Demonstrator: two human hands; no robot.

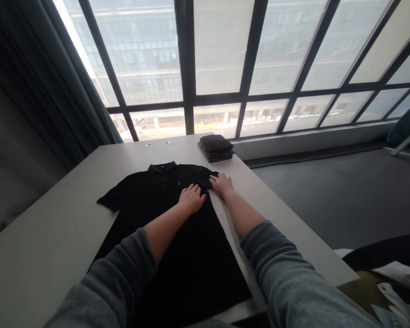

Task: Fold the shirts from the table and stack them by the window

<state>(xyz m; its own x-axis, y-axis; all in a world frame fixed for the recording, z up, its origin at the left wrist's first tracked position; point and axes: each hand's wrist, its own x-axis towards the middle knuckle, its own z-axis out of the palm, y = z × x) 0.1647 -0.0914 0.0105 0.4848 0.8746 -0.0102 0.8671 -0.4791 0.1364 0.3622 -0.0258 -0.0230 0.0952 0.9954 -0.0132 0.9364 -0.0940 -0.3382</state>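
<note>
A black polo shirt (187,246) lies spread face up, its collar toward the window and its hem toward me. My left hand (192,199) rests flat on the chest, fingers spread, just below a small light logo. On the right sleeve's end lies my right hand (221,183), its fingers stretched out over the black cloth. The other sleeve reaches out to the left on the white table (54,237). My left forearm covers part of the shirt's body.
A stack of folded dark clothes (216,146) sits at the table's far right corner. Large windows (222,50) stand behind it, with a dark curtain (51,68) at left. Grey floor (314,187) lies to the right, and a pile of clothes (389,273) at lower right.
</note>
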